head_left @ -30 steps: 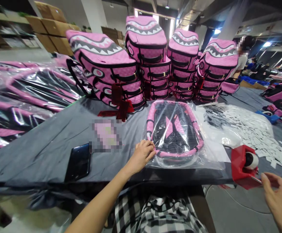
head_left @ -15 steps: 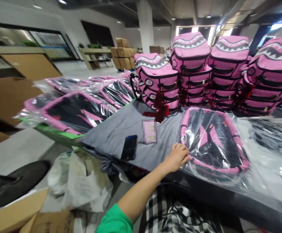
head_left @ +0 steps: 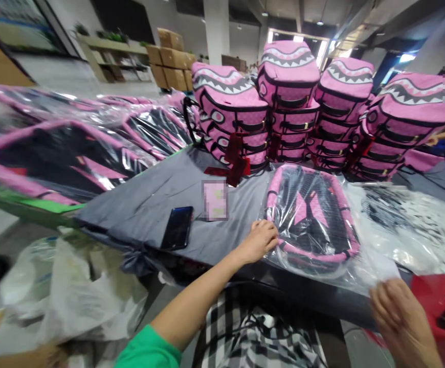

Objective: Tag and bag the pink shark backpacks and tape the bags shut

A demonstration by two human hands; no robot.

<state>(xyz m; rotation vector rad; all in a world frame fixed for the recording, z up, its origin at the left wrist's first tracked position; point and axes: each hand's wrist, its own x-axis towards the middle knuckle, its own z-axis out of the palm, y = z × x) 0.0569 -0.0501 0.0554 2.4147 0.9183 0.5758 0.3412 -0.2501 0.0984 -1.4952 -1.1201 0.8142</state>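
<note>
A pink and black backpack, straps up, lies flat inside a clear plastic bag at the table's front edge. At the bag's lower left side is my left hand, its fingers curled closed on the plastic. My right hand is at the lower right, by the bag's loose end. Motion blurs its fingers, and whether they grip the plastic cannot be made out. Left of the bag, a black phone and a small pink card, partly pixelated, rest on the grey cloth.
Stacked pink backpacks with a toothed mouth pattern line the table's far side, red tags hanging in front. Bagged backpacks lie to the left. Clear bags are spread at the right, near a red bag. White plastic bags sit lower left.
The view has turned to the right. My right hand has come into sight at the lower right. My left hand stays on the bag's left side.
</note>
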